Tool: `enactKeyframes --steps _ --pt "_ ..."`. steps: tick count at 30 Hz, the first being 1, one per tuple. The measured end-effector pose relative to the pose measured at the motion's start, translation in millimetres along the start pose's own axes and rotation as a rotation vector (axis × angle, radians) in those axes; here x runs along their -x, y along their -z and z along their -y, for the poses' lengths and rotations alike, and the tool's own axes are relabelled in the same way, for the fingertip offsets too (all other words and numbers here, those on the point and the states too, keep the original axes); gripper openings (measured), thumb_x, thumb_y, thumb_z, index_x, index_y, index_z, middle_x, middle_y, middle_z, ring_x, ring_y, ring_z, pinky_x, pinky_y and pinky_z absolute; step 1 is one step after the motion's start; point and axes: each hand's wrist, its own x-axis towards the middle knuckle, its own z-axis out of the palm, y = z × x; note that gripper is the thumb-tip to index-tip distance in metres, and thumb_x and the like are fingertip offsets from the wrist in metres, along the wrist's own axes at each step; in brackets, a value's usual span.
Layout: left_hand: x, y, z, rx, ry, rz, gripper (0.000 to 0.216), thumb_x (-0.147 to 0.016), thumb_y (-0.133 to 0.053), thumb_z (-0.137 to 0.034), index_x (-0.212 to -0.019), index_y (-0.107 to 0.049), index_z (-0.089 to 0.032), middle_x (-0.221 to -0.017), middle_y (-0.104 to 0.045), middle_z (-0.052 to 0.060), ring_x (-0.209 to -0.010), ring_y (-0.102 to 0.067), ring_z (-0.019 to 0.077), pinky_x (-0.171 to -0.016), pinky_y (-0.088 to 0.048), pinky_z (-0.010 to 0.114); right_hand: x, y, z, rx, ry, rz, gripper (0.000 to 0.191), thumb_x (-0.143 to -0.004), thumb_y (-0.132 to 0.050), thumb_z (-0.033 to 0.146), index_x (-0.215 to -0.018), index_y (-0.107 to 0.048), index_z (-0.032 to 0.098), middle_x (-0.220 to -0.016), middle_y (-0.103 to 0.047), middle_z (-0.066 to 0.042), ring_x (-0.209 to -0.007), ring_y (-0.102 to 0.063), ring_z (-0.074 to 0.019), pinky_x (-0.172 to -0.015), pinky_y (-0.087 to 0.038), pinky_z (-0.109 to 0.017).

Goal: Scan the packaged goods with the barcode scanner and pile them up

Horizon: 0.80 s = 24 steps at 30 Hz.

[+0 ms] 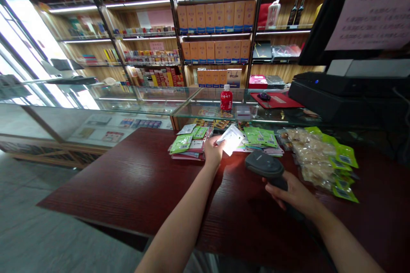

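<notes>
Left hand (212, 152) was closed on the edge of a white packet (231, 138), fingers pinched tight, packet tilted face-up above the dark red table (134, 179), probably so its code faced the barcode scanner (264, 164). Right hand (293, 194) was wrapped fully round the scanner's handle, head aimed at the packet, near but apart from it, bright light on the packet. Just behind lay green sachets (182, 143) in stacks, bagged snacks (315, 158) lay to the right, and a red bottle (226, 98) stood upright on the glass counter (205, 111) beyond.
</notes>
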Motion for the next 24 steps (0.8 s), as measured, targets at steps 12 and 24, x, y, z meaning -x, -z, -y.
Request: enactKeyframes --steps 12,24 --pt "-0.5 -2.2 4.5 0.138 0.096 0.036 0.026 -0.059 -0.073 -0.026 -0.082 -0.070 -0.014 -0.073 -0.070 0.003 -0.064 -0.063 0.0164 -0.061 -0.050 0.028 -1.3 -2.0 2.5 -0.126 -0.007 -0.096 0.044 -0.071 -0.074 0.050 -0.096 -0.060 0.017 -0.053 -0.054 0.005 -0.034 -0.048 -0.0106 -0.034 -0.036 -0.022" --pt "-16.9 9.3 -22.0 0.052 0.012 -0.087 0.019 -0.064 -0.066 -0.027 -0.078 -0.060 -0.016 -0.071 -0.064 0.000 -0.064 -0.059 0.0132 -0.062 -0.047 0.024 -8.5 4.2 -2.7 -0.272 0.020 -0.216 0.043 -0.070 -0.075 0.051 -0.094 -0.058 0.018 -0.052 -0.053 0.006 -0.033 -0.045 -0.0085 -0.033 -0.034 -0.020"
